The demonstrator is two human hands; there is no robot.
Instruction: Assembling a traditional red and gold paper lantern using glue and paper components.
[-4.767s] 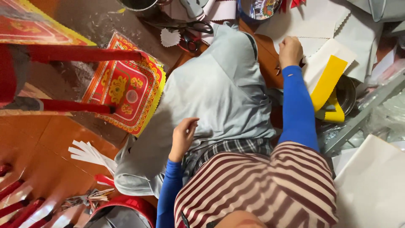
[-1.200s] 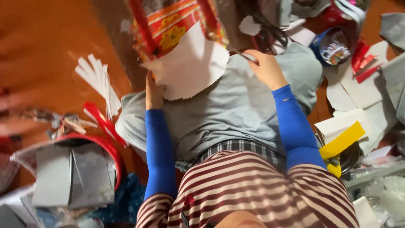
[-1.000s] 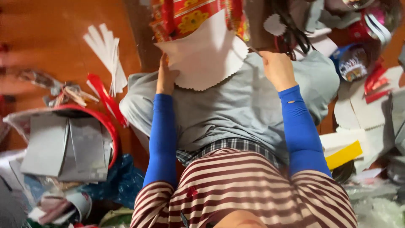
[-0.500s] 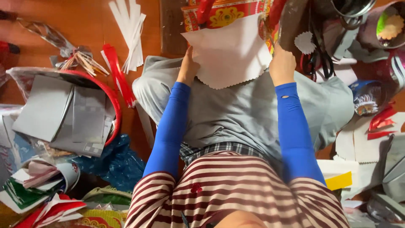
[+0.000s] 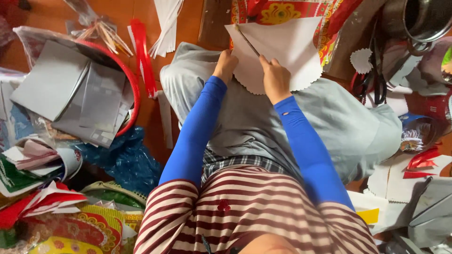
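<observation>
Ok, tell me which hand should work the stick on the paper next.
Right, probably. The right hand grips the stick, which lies across the paper; the left hand is busy holding the paper's edge.

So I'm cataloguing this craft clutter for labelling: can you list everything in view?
white scalloped sheet: one, white, on the lap, held by both hands
thin stick: one, brown, lying across the sheet
red and gold printed paper: one, under the sheet, top
red basin: one, left, holding grey card pieces
white paper strips: a bunch, top
blue plastic bag: one, lower left
metal pot: one, top right
left hand: grips the sheet's left edge
right hand: pinches the sheet and stick
</observation>
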